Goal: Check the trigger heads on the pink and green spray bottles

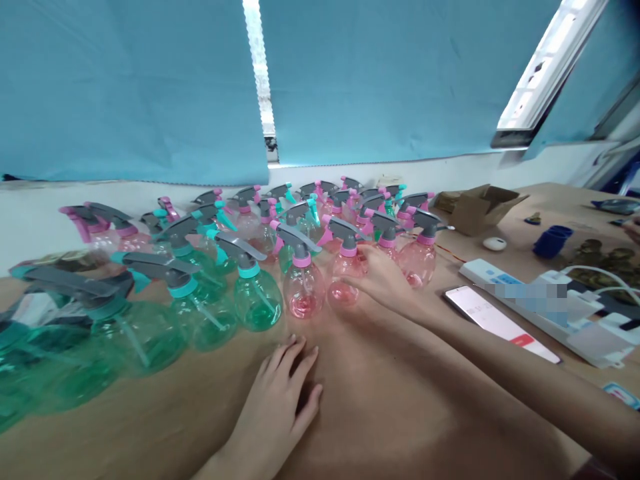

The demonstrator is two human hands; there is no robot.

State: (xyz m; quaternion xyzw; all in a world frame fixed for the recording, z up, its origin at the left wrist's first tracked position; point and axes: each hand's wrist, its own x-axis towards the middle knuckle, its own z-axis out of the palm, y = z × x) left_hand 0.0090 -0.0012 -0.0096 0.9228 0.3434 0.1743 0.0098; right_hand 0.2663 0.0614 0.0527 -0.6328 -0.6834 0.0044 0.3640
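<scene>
My right hand (383, 277) reaches into the front row and grips a clear pink spray bottle (344, 293) from its right side. The thumb lies across the bottle's front, and the other fingers are partly hidden behind it. This bottle stands upright, with a grey and pink trigger head. Just left of it is another pink spray bottle (304, 293). Resting on the table with its fingers apart and a little bent, my left hand (277, 393) holds nothing. Closest beyond its fingertips are that second pink bottle and a green spray bottle (257, 303) with a turquoise collar.
Several more green and pink spray bottles crowd the wooden table (380, 413) to the left and back. At right lie a phone (500, 323), a white power strip (530, 300), a white mouse (495, 244), a blue roll (553, 241) and an opened cardboard box (480, 210).
</scene>
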